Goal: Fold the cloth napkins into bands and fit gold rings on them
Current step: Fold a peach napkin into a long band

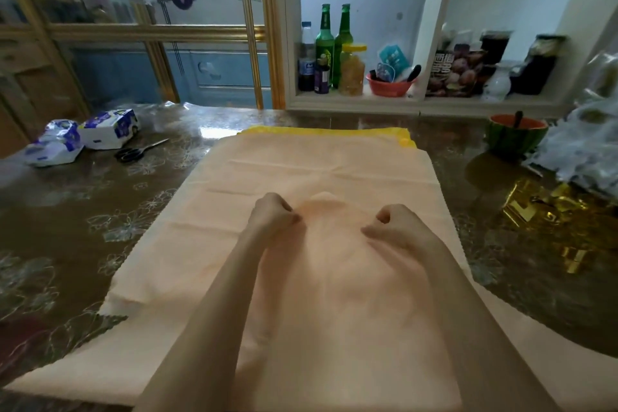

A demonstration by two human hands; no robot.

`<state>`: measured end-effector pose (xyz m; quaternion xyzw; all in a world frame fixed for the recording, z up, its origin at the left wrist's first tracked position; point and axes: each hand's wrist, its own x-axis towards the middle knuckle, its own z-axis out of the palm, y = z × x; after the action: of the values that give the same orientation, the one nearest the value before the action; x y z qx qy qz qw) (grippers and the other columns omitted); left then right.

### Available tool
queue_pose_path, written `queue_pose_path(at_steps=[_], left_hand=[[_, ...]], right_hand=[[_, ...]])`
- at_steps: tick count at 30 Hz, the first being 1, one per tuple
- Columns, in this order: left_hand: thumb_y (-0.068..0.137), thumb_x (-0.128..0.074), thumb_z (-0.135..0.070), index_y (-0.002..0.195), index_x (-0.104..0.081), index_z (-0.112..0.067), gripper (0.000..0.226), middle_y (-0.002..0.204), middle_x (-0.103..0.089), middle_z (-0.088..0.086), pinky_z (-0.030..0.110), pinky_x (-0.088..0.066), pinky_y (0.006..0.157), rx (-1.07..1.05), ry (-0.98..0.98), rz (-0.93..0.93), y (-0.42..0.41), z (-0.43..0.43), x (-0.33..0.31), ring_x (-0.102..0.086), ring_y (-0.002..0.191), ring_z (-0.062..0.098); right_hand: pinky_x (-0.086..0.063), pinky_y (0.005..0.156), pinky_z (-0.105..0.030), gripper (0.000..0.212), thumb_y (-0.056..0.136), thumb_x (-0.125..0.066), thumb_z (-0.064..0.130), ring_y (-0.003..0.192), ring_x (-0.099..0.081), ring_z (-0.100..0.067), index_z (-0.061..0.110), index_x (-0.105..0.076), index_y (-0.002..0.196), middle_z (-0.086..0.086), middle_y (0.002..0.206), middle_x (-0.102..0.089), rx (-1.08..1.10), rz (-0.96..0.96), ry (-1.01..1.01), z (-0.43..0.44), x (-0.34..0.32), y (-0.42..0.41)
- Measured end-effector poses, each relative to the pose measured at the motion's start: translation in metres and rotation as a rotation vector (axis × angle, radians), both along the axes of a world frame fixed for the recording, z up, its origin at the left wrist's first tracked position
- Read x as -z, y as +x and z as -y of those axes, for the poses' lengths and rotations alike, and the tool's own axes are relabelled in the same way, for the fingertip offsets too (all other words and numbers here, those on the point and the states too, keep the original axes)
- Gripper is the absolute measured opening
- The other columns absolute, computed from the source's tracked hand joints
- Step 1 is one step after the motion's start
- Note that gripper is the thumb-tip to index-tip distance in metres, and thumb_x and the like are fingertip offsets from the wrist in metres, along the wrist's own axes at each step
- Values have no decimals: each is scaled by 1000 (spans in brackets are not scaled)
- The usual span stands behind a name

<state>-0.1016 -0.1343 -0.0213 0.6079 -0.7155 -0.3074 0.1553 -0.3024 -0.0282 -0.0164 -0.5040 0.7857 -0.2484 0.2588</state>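
- Both your forearms run up from the bottom edge and close in toward the middle of the peach napkin [334, 170], which lies spread across the glossy flowered table [100, 211].
- Your left hand [272, 214] sits knuckles-up, fingers curled under, thumb tip pressed to them with cloth nipped in between.
- Your right hand [398, 227] mirrors it just across: index finger hooked tight, thumb lying low along the fabric, pinching the same napkin.
- Between the two hands the cloth bunches into a small raised hump, and creases fan out from each grip toward you.
- Old fold lines cross the flat far half of the napkin.
- A yellow napkin [321, 130] peeks out along the far edge, underneath the peach one.
- Off to your right, well apart from the hands, shiny gold pieces [535, 207] lie on the table; their shape is too blurred to call.
- To the far left: scissors [140, 152] beside two tissue packs [110, 129].
- A watermelon-patterned bowl [516, 135] stands at the far right.
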Motion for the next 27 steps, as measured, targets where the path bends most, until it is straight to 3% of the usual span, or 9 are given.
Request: queue_pose_path(at_steps=[6, 10, 12, 14, 18, 22, 25, 27], left_hand=[[79, -70, -20, 71, -69, -10, 13, 62, -57, 4, 25, -37, 53, 7, -12, -44, 5, 8, -2, -52, 62, 19], [80, -65, -9, 76, -68, -10, 5, 57, -52, 1, 14, -34, 40, 69, 3, -35, 1, 12, -4, -46, 52, 11], [77, -60, 0, 85, -72, -10, 17, 67, -59, 4, 17, -38, 49, 107, -13, -56, -3, 11, -6, -52, 63, 15], [75, -57, 2, 80, -69, -12, 19, 69, -57, 3, 19, -37, 51, 131, -34, -78, -9, 10, -4, -51, 68, 15], [75, -52, 6, 67, -58, -14, 23, 57, -48, -5, 13, -33, 43, 164, -60, -97, -10, 8, -4, -44, 56, 12], [76, -42, 9, 68, -69, -18, 39, 61, -61, 0, 23, -44, 59, 205, 87, -161, 0, 6, -11, -54, 56, 18], [80, -47, 2, 74, -73, -15, 32, 70, -65, 3, 27, -48, 73, 183, 133, -200, 1, 2, -13, -57, 66, 19], [83, -57, -2, 80, -73, -12, 19, 75, -67, 4, 21, -48, 69, 230, 137, -235, 1, -1, -10, -58, 65, 14]], right_hand=[[-38, 65, -24, 18, 79, -73, 24, 74, -57, -19, 6, -69, 76, -6, 73, -62, 35, -11, -12, 14, 0, -7], [-41, 69, -26, 14, 79, -73, 21, 79, -57, -19, 8, -67, 80, -4, 78, -61, -3, -42, 5, 20, -1, -6], [-41, 71, -27, 13, 79, -70, 15, 83, -57, -20, 7, -66, 88, -4, 84, -61, -52, -22, -27, 20, -2, -3], [-42, 75, -31, 17, 79, -67, 12, 87, -57, -22, 6, -66, 94, -5, 89, -62, -86, 15, -68, 25, 3, 1], [-43, 76, -30, 13, 81, -59, 10, 82, -54, -19, 14, -66, 91, -1, 83, -60, -63, -19, -169, 31, 14, 7], [-37, 69, -22, 29, 74, -50, -7, 78, -51, -13, 14, -68, 81, 5, 78, -56, -76, -16, -215, 27, 11, 11], [-36, 71, -22, 29, 74, -49, -7, 82, -50, -13, 16, -67, 76, 6, 84, -53, -73, -58, -212, 26, 10, 15], [-39, 79, -24, 25, 77, -53, -3, 89, -52, -16, 16, -69, 77, 1, 94, -54, -78, -107, -211, 27, 11, 18]])
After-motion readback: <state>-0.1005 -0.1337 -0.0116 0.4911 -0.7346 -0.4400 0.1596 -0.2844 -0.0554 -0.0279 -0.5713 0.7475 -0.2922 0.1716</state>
